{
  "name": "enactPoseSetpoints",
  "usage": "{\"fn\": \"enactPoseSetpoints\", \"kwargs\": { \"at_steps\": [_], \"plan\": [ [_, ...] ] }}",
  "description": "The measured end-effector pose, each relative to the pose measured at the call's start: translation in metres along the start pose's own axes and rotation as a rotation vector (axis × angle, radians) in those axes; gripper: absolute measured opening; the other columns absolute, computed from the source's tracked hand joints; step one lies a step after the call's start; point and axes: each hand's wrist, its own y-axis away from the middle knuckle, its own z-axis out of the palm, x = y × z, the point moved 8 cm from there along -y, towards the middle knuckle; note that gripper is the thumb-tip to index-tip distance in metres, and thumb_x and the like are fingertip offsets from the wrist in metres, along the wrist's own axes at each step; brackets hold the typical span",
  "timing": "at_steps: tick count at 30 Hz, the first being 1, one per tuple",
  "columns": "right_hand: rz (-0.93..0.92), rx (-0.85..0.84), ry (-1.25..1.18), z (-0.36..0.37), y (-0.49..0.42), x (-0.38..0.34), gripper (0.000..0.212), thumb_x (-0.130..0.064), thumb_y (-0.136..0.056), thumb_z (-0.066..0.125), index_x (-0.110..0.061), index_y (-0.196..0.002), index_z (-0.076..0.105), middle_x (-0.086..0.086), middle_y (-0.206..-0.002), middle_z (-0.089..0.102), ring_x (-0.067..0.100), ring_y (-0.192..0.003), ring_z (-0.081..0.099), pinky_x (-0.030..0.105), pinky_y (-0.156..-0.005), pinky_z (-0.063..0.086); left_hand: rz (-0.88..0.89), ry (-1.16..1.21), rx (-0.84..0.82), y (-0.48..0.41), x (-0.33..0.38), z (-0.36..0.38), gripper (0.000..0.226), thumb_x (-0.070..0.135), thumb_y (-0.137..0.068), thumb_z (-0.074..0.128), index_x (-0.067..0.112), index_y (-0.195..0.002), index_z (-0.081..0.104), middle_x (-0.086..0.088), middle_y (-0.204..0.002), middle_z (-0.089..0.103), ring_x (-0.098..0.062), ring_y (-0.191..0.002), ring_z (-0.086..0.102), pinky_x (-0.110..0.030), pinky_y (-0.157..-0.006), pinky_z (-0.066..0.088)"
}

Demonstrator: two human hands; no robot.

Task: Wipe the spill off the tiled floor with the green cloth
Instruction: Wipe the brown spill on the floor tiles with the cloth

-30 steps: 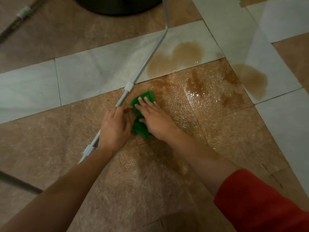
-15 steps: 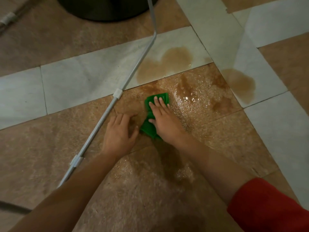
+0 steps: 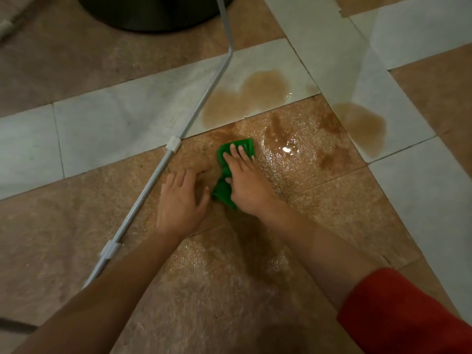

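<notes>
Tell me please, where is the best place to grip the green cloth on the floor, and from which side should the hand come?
Probably the bunched near end of the green cloth, approached from above and from the person's side. The cloth lies flat and crumpled on the tiled floor, and the right hand presses on its middle, fingers spread. That near fold sticks out between both hands and stands slightly raised, so fingers could pinch it.

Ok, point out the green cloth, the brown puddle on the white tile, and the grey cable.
Green cloth (image 3: 245, 145), head view, far edge.
Brown puddle (image 3: 251, 95), head view, middle.
Grey cable (image 3: 199, 108), head view, straight run.
</notes>
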Motion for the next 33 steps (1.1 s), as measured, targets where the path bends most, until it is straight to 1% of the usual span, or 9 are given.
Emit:
{"fn": "enactPoseSetpoints", "kwargs": {
  "at_steps": [3, 7, 9, 16, 18, 20, 23, 29, 33],
  "plan": [
    [0.016, -0.002, 0.019, 0.003, -0.003, -0.006, 0.062, -0.021, -0.100, 0.036, -0.012, -0.150, 0.001, 0.006, -0.158, -0.010, 0.020, -0.144, -0.015, 0.032, -0.111, -0.013, -0.013, 0.012, 0.009, -0.002, -0.001, -0.002, 0.040, 0.036, -0.086, 0.043, 0.013, -0.117, 0.052, -0.007, -0.108, 0.056, -0.026, -0.098, 0.047, -0.039, -0.086, 0.040],
    [-0.176, -0.072, 0.056, 0.017, 0.033, -0.013, 0.061, -0.023, -0.099, 0.037, -0.017, -0.150, 0.004, 0.000, -0.158, -0.009, 0.012, -0.143, -0.015, 0.030, -0.113, -0.013, -0.035, 0.104, 0.063, -0.003, 0.002, -0.010, 0.035, 0.021, -0.087, 0.055, 0.017, -0.122, 0.050, -0.005, -0.110, 0.055, -0.024, -0.103, 0.046, -0.036, -0.090, 0.037],
    [-0.191, -0.100, 0.074, 0.017, 0.044, -0.003, 0.063, -0.022, -0.099, 0.037, -0.019, -0.150, 0.001, -0.002, -0.158, -0.010, 0.007, -0.139, -0.019, 0.030, -0.114, -0.014, -0.019, 0.109, 0.062, 0.000, 0.004, -0.012, 0.038, 0.020, -0.087, 0.056, 0.018, -0.124, 0.049, -0.004, -0.110, 0.055, -0.022, -0.102, 0.045, -0.033, -0.090, 0.035],
    [0.108, -0.052, 0.021, 0.001, 0.011, -0.001, 0.074, -0.020, -0.095, 0.042, -0.013, -0.149, -0.007, 0.007, -0.156, -0.017, 0.022, -0.143, -0.019, 0.035, -0.109, -0.015, 0.019, 0.099, 0.054, 0.004, 0.006, -0.020, 0.040, 0.019, -0.086, 0.057, 0.016, -0.125, 0.049, -0.006, -0.114, 0.056, -0.025, -0.108, 0.047, -0.037, -0.094, 0.036],
    [0.022, -0.059, 0.016, 0.009, 0.014, -0.021, 0.074, -0.018, -0.094, 0.044, -0.014, -0.150, -0.003, 0.007, -0.157, -0.014, 0.021, -0.143, -0.017, 0.037, -0.112, -0.014, 0.000, 0.106, 0.066, 0.000, 0.006, -0.022, 0.039, 0.018, -0.086, 0.056, 0.014, -0.124, 0.050, -0.007, -0.115, 0.056, -0.026, -0.109, 0.047, -0.038, -0.093, 0.037],
    [-0.145, -0.138, 0.053, 0.026, 0.027, -0.041, 0.072, -0.016, -0.093, 0.045, -0.013, -0.150, 0.000, 0.005, -0.158, -0.011, 0.019, -0.144, -0.015, 0.039, -0.117, -0.010, -0.015, 0.104, 0.065, 0.000, 0.004, -0.022, 0.038, 0.018, -0.086, 0.056, 0.013, -0.123, 0.050, -0.008, -0.115, 0.057, -0.027, -0.109, 0.047, -0.040, -0.093, 0.038],
    [-0.265, -0.207, 0.076, 0.038, 0.036, -0.046, 0.071, -0.018, -0.094, 0.044, -0.014, -0.150, 0.000, 0.003, -0.158, -0.010, 0.015, -0.144, -0.014, 0.034, -0.117, -0.009, -0.008, 0.098, 0.060, 0.004, 0.001, -0.021, 0.038, 0.017, -0.085, 0.057, 0.011, -0.122, 0.051, -0.009, -0.116, 0.057, -0.027, -0.110, 0.048, -0.040, -0.094, 0.039],
    [-0.093, -0.158, -0.014, 0.023, 0.003, -0.045, 0.074, -0.017, -0.095, 0.041, -0.016, -0.150, -0.008, 0.001, -0.157, -0.017, 0.014, -0.143, -0.020, 0.034, -0.114, -0.014, -0.028, 0.113, 0.082, 0.012, -0.013, -0.029, 0.042, 0.011, -0.081, 0.059, 0.009, -0.122, 0.050, -0.012, -0.113, 0.058, -0.029, -0.108, 0.050, -0.038, -0.092, 0.037],
    [-0.100, -0.123, 0.011, 0.023, -0.009, -0.053, 0.071, -0.019, -0.094, 0.041, -0.016, -0.151, -0.001, 0.003, -0.158, -0.013, 0.017, -0.144, -0.018, 0.036, -0.115, -0.012, -0.043, 0.106, 0.098, 0.012, -0.021, -0.033, 0.039, 0.013, -0.083, 0.056, 0.008, -0.121, 0.051, -0.013, -0.112, 0.059, -0.032, -0.104, 0.050, -0.040, -0.089, 0.039]
  ]
}}
